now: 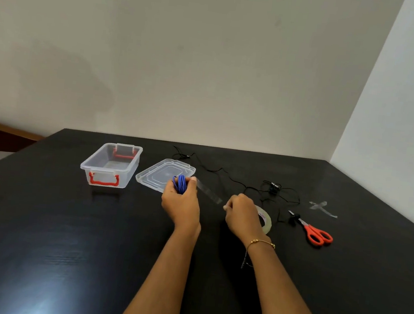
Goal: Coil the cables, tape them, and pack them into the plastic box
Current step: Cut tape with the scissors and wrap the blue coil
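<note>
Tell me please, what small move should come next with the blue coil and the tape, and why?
Probably cut the tape strip. It is stretched from the blue coil, gripped in the left hand, to the tape roll held by the right hand, so it is not yet cut free. The scissors lie just right of the roll, within easy reach.

The right hand hides most of the tape roll.
</note>
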